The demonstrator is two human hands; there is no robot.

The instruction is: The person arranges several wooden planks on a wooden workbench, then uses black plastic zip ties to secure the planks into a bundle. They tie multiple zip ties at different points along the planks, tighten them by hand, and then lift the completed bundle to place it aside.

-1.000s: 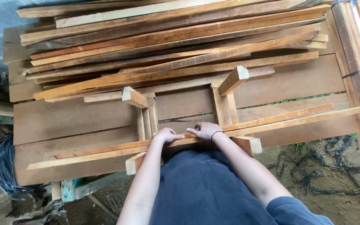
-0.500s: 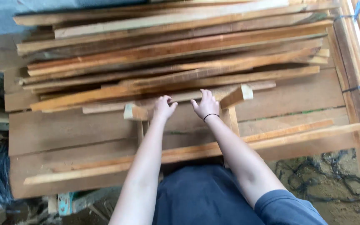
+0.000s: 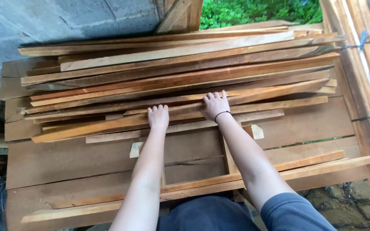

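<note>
On the near edge of the strip pile (image 3: 172, 68), left hand (image 3: 158, 116) and right hand (image 3: 215, 106) lie flat, fingers released, on one long strip (image 3: 108, 124), not yet lifted; two strips (image 3: 305, 164) already rest nearer the body.

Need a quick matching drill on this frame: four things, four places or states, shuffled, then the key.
1. left hand
2. right hand
3. grey block wall
4. green plants

A. top middle, beyond the stack of wooden slats
B. flat on the slats, dark band at the wrist
C. top left, behind the slats
D. flat on the slats, bare wrist

Pairs: 1-D, 2-B, 3-C, 4-A
</note>
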